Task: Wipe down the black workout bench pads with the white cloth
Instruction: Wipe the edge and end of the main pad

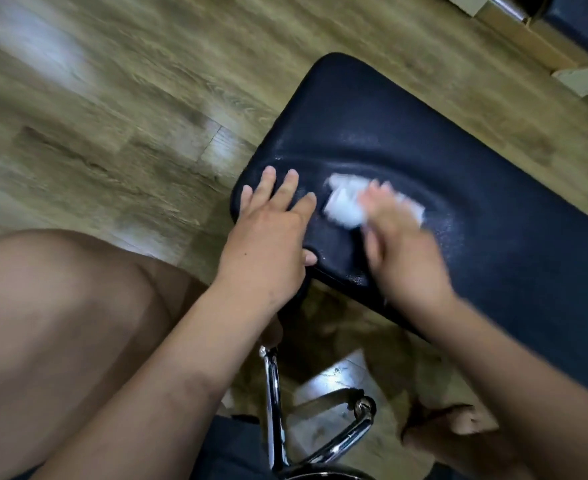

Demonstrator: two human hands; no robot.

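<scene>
Head view: right fingers (377, 202) press white cloth (344, 207) onto pad (407, 133); left fingers (268, 183) spread beside.

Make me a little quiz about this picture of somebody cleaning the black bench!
1. True or false: the left hand is on the white cloth.
2. Where is the white cloth? A) on the black pad B) on the wooden floor C) on the person's knee
3. Fill in: the blurry hand on top of the cloth is the ___ hand.

Key:
1. False. It rests flat on the end of the pad, beside the cloth.
2. A
3. The right hand.
</scene>
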